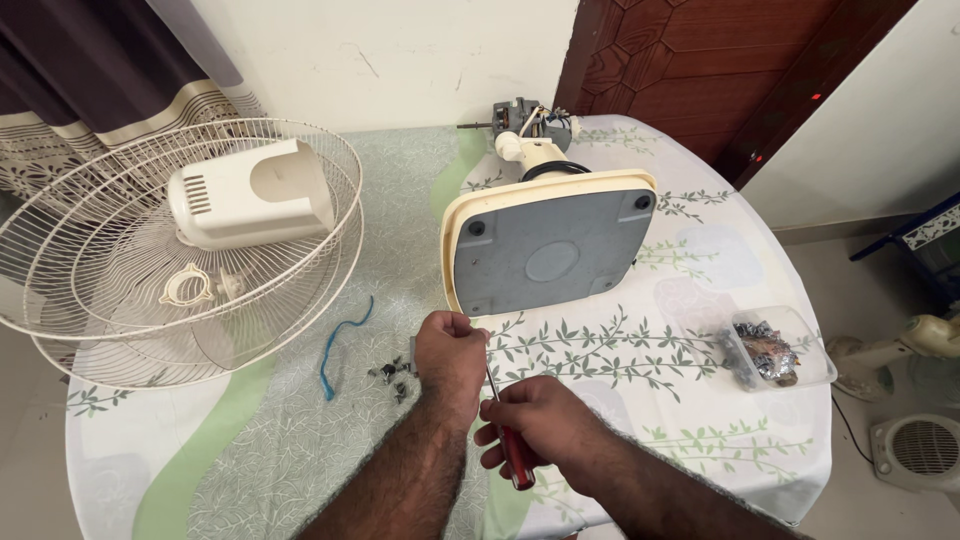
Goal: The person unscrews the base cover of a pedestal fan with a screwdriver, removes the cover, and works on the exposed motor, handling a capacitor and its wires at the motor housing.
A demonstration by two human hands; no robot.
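My right hand [540,420] grips a red-handled screwdriver [515,460], its thin shaft pointing up toward my left hand. My left hand [452,355] is closed, fingertips pinched at the tip of the shaft; whether a screw is between them is hidden. Just beyond both hands a table fan lies tipped, its cream base [548,245] with a grey underside facing me. The bare motor [528,122] sticks out behind it. Small dark screws [392,374] lie on the cloth left of my left hand.
Stacked white wire fan guards [120,290] hold the cream motor cover [250,192] and a plastic nut at left. A blue twist of wire [338,345] lies nearby. A clear plastic tub [778,348] sits at the table's right edge. Fan parts stand on the floor at right.
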